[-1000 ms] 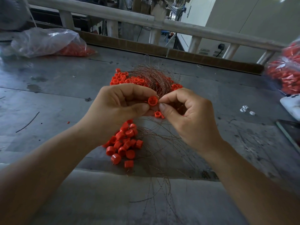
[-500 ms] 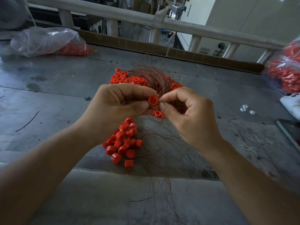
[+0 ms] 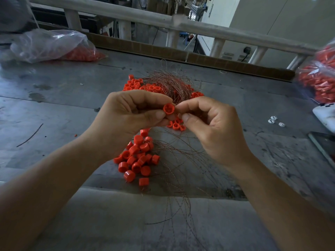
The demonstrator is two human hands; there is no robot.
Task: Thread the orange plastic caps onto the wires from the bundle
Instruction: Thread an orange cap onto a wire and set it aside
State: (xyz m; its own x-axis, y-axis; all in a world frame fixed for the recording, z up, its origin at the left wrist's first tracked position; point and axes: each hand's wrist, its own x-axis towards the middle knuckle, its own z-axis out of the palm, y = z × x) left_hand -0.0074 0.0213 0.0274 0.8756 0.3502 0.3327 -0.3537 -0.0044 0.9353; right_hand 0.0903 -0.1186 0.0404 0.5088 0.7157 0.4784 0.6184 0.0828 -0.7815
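The left hand (image 3: 130,113) was closed on a single orange cap (image 3: 169,109), pinching it between the thumb and curled fingers with its open mouth turned towards the person. The right hand (image 3: 213,127) sat just to the right of that cap, fingers curled, with the forefinger and thumb tips drawn in beside the cap's rim. Whether a wire was nipped between them could not be told, as any strand there was too thin to make out.

Directly beyond both hands lay the wire bundle (image 3: 168,86), a tangle of thin coppery strands resting over a far heap of caps (image 3: 135,83) that spread out past the left hand's knuckles. Under the gap between the hands, a few more caps (image 3: 175,125) lay on the grey surface (image 3: 54,98). Below the left wrist was a near heap of caps (image 3: 137,156), and loose wires (image 3: 183,160) fanned out from beneath the right hand towards the person.

Well off to the left of the left hand lay a clear plastic bag (image 3: 50,44) with orange pieces inside, and nearer, a stray dark wire (image 3: 30,135). To the right of the right hand were small white pieces (image 3: 273,121), a white device (image 3: 326,115), a dark flat slab (image 3: 324,145) and another bag of orange parts (image 3: 320,77). A pale railing (image 3: 199,28) ran across behind everything.
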